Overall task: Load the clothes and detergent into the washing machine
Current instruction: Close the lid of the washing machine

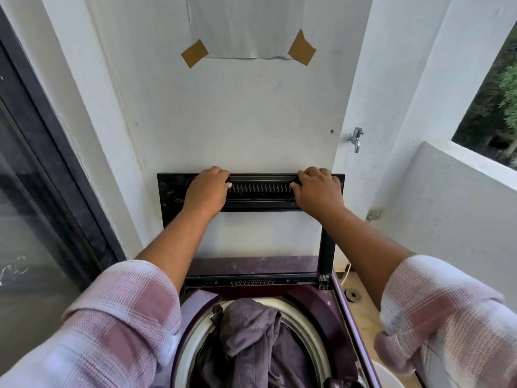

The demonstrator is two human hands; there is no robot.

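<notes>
The left hand (208, 187) and the right hand (317, 189) both gripped the raised lid (260, 189) of the washing machine (340, 301), with purple clothes (251, 337) inside the drum.

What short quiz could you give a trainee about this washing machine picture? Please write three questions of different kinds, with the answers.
1. True or false: the lid of the washing machine is shut flat over the drum.
2. Which part of the lid do the left hand and the right hand grip?
A. the top edge
B. the hinge
C. the glass pane
3. What lies in the drum?

Key
1. False: the lid stands raised against the wall.
2. A.
3. Dark purple clothes, piled up to the rim.
</notes>
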